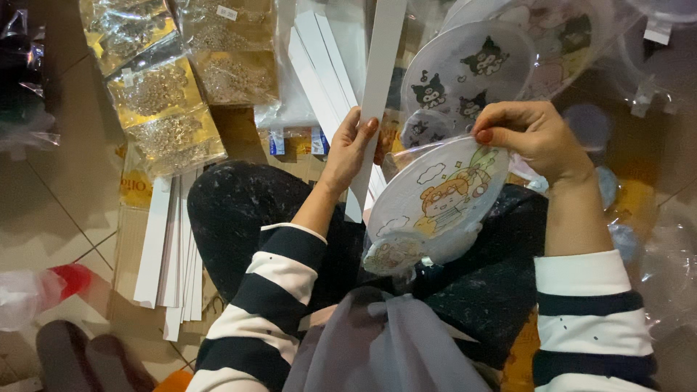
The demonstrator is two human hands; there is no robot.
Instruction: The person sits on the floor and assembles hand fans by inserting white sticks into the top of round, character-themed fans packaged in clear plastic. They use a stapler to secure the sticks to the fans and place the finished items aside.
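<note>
Cartoon-print fan (435, 210) over the lap — right hand (534, 138) pinches its top edge. Left hand (351, 149) grips a long white strip (377, 87), upright. Beyond: more printed fans (465, 72), bagged trinkets (167, 109) on the floor.

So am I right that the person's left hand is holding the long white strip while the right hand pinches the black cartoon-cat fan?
Not quite. In the head view, the left hand does hold the white strip, but the right hand pinches the fan with the orange-haired cartoon figure; the cat-print fan lies beyond it.
</note>
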